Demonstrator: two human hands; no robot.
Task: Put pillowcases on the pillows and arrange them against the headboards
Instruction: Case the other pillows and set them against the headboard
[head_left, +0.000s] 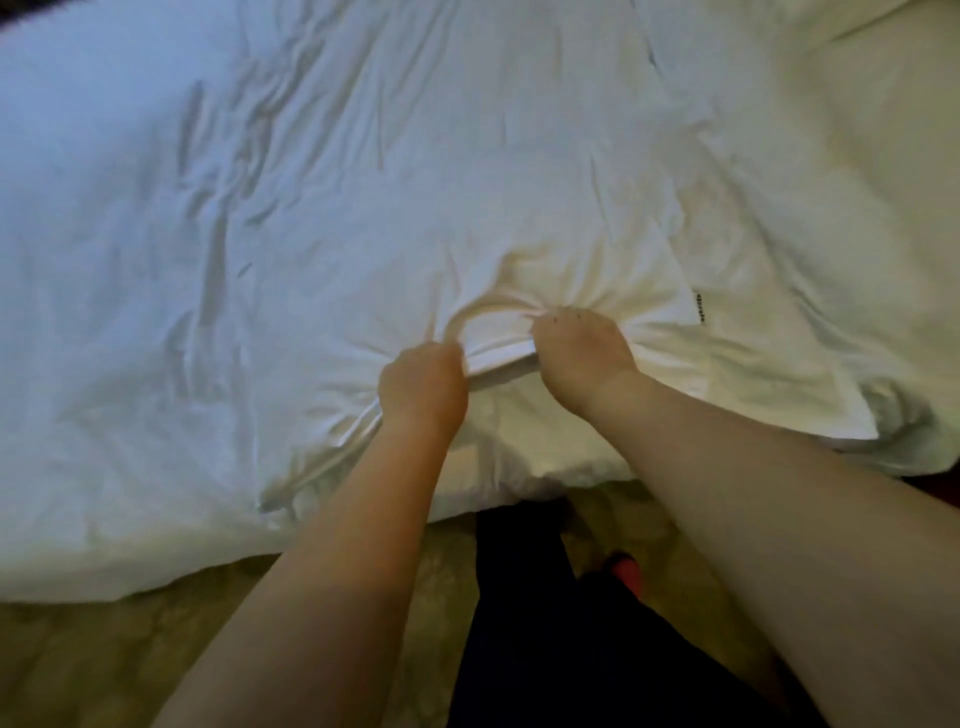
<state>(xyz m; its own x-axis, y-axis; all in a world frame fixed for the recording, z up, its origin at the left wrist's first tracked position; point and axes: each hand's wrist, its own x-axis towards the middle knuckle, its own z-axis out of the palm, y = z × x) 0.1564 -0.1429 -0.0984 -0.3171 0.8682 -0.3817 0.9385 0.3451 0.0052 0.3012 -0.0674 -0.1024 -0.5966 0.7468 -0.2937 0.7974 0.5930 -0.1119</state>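
A small tag (698, 307) on the pillowcase (597, 249) edge bears dark print, too blurred to read.

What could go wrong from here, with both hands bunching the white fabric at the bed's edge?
The left hand and right hand grip the pillowcase hem close together, so it may go on twisted. They pull at the bed edge; a hard tug could drag it onto the floor.

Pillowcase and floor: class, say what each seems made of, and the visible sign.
The pillowcase looks like thin matte woven cloth, perhaps cotton: it bunches into fine radiating creases where the left hand and right hand grip its edge. The floor looks like dull patterned carpet, though blur leaves that open.
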